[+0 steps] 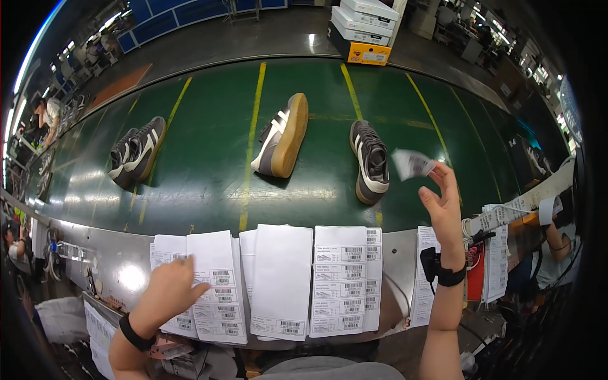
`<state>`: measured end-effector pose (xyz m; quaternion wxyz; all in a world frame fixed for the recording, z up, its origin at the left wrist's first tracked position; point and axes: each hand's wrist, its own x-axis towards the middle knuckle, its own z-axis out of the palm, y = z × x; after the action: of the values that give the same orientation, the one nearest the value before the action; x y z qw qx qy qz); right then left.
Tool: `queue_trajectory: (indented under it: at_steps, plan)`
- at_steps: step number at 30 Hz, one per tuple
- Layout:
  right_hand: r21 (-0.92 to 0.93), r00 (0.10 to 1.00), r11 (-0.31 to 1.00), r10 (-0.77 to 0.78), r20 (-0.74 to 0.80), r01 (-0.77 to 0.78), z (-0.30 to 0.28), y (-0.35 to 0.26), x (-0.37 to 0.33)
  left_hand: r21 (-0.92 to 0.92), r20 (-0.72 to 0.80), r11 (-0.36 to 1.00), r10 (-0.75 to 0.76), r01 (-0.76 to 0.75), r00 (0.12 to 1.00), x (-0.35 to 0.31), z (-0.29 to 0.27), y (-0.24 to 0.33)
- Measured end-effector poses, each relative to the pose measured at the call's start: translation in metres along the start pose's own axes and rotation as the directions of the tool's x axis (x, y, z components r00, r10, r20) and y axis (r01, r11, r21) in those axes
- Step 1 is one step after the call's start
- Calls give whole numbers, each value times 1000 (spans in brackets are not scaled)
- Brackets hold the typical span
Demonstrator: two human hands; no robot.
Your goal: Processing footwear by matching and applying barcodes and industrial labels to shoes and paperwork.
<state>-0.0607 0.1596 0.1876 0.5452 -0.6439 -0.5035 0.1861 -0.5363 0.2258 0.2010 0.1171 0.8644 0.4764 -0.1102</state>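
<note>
Currently holding a small white printed label (411, 164) at the fingertips of the right hand (441, 199), up over a green conveyor belt (209, 139) and just right of a dark upright shoe (362, 151). Spreading the thumb well away from the label, below the raised fingers; cannot tell from this angle exactly how gripped. Wearing a black wristband (451, 277) on that arm, with a bulkier black piece on its inner side. Reaching with the left hand (168, 291) over a pile of printed label sheets (218, 310), with index finger pointing forward and thumb spread; cannot tell whether touching the paper. Wearing a black strap (135, 334) on the left wrist too. Between the hands, laid along a metal ledge (396, 269), more papers: a mostly blank white stack (280, 272) and another barcoded stack (345, 278) beside it. On the belt, among yellow cross lines, further left of the upright shoe, a shoe tipped on its side (292, 136) with tan sole facing right, then two dark shoes (142, 152) close together. Beyond the far edge, stacked shoeboxes (367, 31), white above orange and black
</note>
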Motion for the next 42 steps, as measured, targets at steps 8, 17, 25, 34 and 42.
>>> queue_trajectory:
  at_steps: [8,17,25,34,42]
  plan:
    - [-170,993,984,75,90,-59,26,48,73,-198,-251,684,657,-702,711,218,0,174]
    - [-310,975,948,-1,224,72,37,76,109,-69,-245,765,609,-640,754,329,26,238]
    - [-191,852,887,-312,420,419,67,12,36,-422,-310,503,702,-754,641,180,-31,187]
    - [23,893,1000,-22,450,13,87,-2,38,-522,-209,455,752,-722,625,152,-53,174]
    - [146,774,874,320,547,-464,84,9,57,-557,-342,415,675,-719,654,154,-51,175]
